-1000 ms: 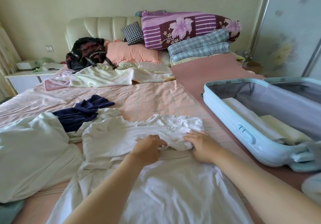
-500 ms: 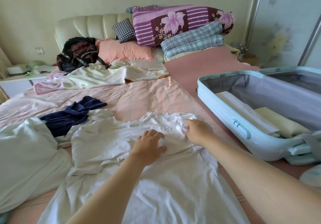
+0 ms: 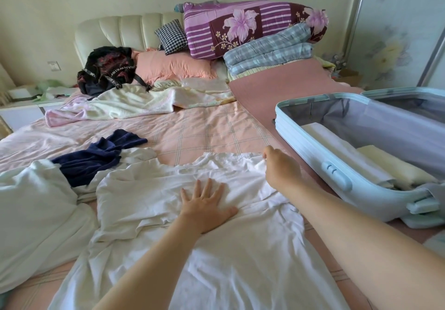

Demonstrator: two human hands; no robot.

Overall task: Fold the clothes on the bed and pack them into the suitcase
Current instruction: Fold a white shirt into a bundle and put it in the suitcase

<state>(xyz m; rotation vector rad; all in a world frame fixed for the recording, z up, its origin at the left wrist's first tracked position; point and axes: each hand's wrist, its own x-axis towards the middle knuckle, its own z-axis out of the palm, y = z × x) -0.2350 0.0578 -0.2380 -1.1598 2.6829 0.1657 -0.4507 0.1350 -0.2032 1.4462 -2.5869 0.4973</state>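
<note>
A white t-shirt lies spread on the bed in front of me, collar away from me. My left hand presses flat on its chest with fingers spread. My right hand pinches the shirt's right shoulder near the collar. A dark blue garment and more white clothing lie to the left. The light blue suitcase stands open on the right with folded white and cream items inside.
The pink checked bed sheet lies beyond the shirt. A rumpled cream blanket, a black backpack, pillows and stacked quilts fill the bed's head. A white nightstand is at the left, a wardrobe door at the right.
My left hand opened from a curled grip and now lies flat on the shirt. My right hand moved up and right to the shoulder, pulling the folded top part out.
</note>
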